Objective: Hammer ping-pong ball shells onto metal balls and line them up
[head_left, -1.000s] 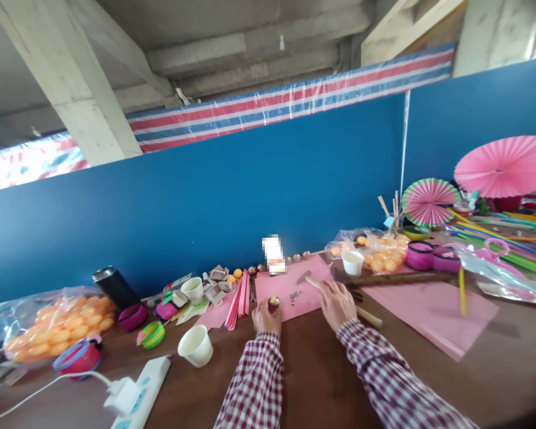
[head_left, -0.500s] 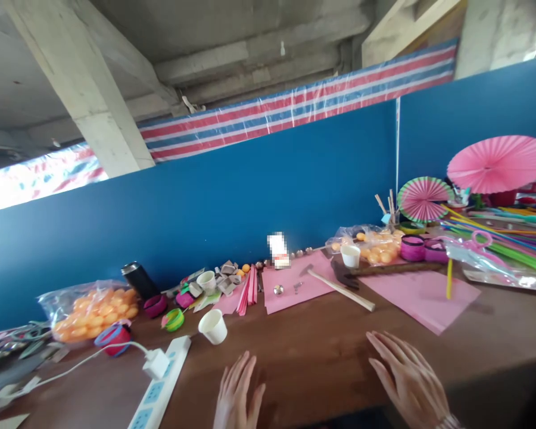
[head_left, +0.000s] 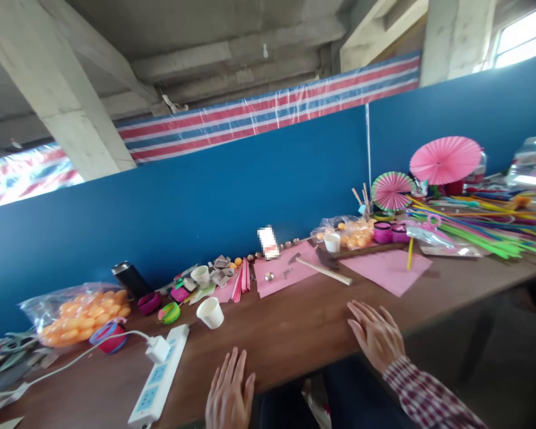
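Note:
My left hand (head_left: 230,390) rests palm down at the front of the brown table (head_left: 290,333), fingers stretched out, holding nothing. It lies to the right of a white power strip (head_left: 161,375) and nearer me than a white paper cup (head_left: 210,313). My right hand (head_left: 377,333), in a checked sleeve, also lies flat at the table's front edge with its fingers straight. Beyond it are a hammer (head_left: 326,271) with a wooden handle and a pink paper sheet (head_left: 388,268). A shiny metal ball (head_left: 269,276) sits on another pink sheet (head_left: 290,280).
On the left stand a bag of orange balls (head_left: 89,313), a black bottle (head_left: 131,280) and a plugged-in white charger (head_left: 158,350). At the right are pink paper fans (head_left: 446,161), coloured sticks (head_left: 482,226) and pink scissors (head_left: 433,222). A blue partition (head_left: 232,185) closes the back.
The view has shifted right and tilted down, showing more of the table's front edge, my legs and my right sleeve. Both hands remain flat and spread.

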A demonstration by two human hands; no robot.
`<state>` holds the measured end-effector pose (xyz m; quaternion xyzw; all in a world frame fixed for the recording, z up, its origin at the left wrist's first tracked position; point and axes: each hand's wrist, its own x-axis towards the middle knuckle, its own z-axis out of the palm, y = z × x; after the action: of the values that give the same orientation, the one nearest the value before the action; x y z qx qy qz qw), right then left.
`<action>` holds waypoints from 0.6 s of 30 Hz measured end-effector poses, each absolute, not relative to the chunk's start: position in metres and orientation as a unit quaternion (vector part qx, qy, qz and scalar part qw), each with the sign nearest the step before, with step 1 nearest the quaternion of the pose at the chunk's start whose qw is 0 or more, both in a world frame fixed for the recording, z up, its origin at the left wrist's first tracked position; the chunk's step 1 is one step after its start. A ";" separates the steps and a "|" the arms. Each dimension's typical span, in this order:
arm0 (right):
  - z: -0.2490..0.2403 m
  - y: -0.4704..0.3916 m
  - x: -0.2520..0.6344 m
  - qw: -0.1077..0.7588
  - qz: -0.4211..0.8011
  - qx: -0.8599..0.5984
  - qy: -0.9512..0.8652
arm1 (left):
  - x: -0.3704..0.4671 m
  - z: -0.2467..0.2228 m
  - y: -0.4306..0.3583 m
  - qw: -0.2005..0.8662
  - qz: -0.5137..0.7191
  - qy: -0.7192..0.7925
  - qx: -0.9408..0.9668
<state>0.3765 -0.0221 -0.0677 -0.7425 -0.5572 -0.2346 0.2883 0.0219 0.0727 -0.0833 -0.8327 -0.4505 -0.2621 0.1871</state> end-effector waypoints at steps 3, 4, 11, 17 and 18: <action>-0.065 -0.026 0.375 0.277 -0.216 -0.743 -0.570 | 0.023 -0.080 0.070 0.166 -0.265 -0.456 -0.833; -0.063 -0.028 0.375 0.269 -0.207 -0.741 -0.579 | 0.024 -0.080 0.070 0.158 -0.262 -0.458 -0.835; -0.058 -0.037 0.376 0.240 -0.175 -0.734 -0.611 | 0.030 -0.078 0.066 0.145 -0.281 -0.463 -0.828; -0.060 -0.039 0.376 0.234 -0.178 -0.731 -0.615 | 0.032 -0.073 0.062 0.137 -0.266 -0.470 -0.830; -0.060 -0.039 0.376 0.233 -0.178 -0.731 -0.617 | 0.032 -0.072 0.062 0.135 -0.263 -0.470 -0.831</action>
<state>0.3760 -0.0391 -0.0603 -0.7306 -0.6168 -0.1778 0.2326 0.0319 0.0617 -0.0722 -0.8315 -0.4703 -0.2630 0.1351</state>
